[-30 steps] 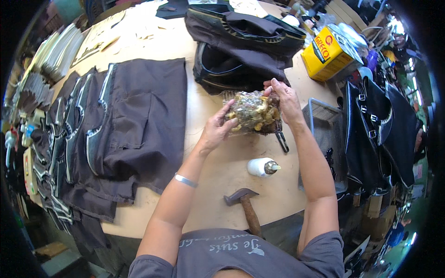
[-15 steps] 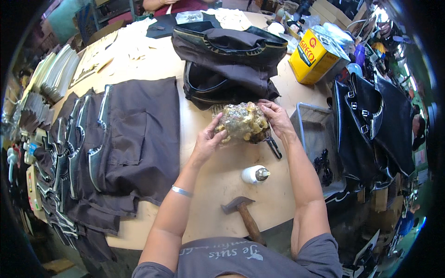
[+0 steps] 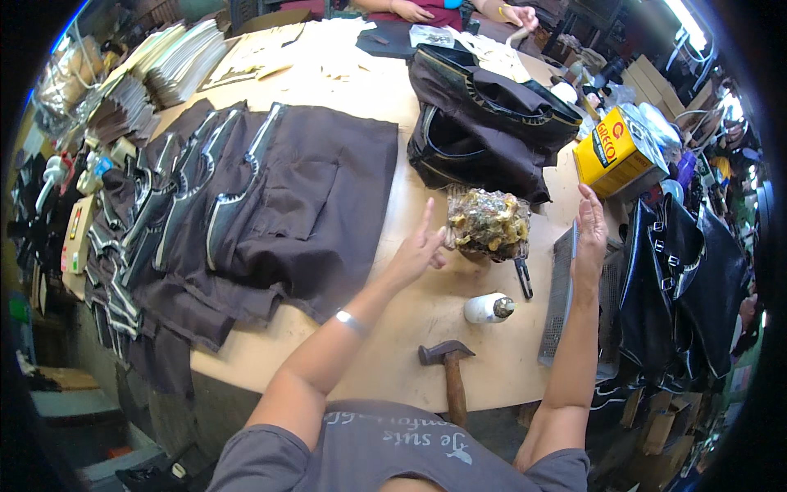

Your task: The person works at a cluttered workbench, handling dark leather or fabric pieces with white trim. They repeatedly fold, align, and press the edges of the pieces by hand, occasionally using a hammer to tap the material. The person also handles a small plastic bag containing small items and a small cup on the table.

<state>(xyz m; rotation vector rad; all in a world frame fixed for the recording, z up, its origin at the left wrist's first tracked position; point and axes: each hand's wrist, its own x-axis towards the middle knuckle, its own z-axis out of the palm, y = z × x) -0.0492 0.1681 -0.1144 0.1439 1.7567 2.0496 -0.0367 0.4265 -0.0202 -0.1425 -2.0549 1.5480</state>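
Observation:
A lumpy bundle of clear plastic crusted with yellowish, glue-like matter (image 3: 489,225) sits on the table in front of me, a dark container partly showing beneath it. My left hand (image 3: 418,252) hovers just left of the bundle, holding nothing, fingers spread. On the other side my right hand (image 3: 589,234) is raised over the edge of a grey plastic basket (image 3: 560,283), empty, its fingers stretched. Nearer to me are a white squeeze bottle (image 3: 489,308) with a dirty tip and a wooden-handled hammer (image 3: 452,373). A black-handled tool (image 3: 524,279) pokes out beside the bundle.
Dark brown fabric panels with black trim (image 3: 303,189) overlap at left. Behind the bundle lies a dark bag piece (image 3: 492,123); a yellow can (image 3: 615,152) stands at right, beyond black bags (image 3: 680,279). Another person's hands (image 3: 414,11) are across the table.
Both hands have let go of the plastic bundle and moved apart, leaving it on the table. My view has swung left, so the table's things appear farther right.

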